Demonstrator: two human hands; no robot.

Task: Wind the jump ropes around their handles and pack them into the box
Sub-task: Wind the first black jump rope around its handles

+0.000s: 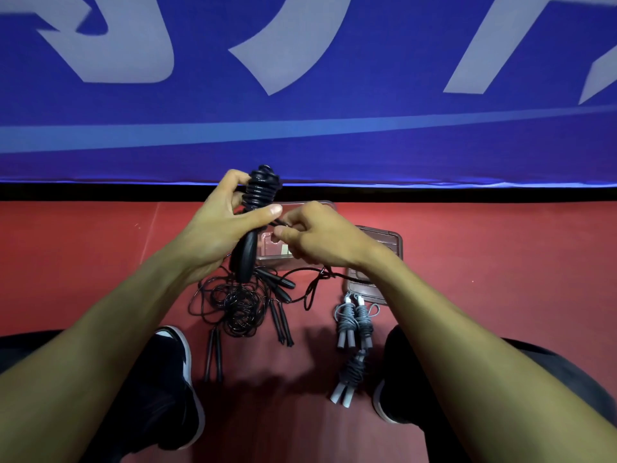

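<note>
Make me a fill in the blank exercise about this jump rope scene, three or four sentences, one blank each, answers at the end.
1. The left hand grips the black handles, which already have ______ coiled around their upper part.
2. The right hand pinches the loose black ______ beside the handles.
3. The wound grey ropes lie on the ______ floor.
4. The clear box sits on the floor behind the ______.

Answers: rope; rope; red; hands
</note>
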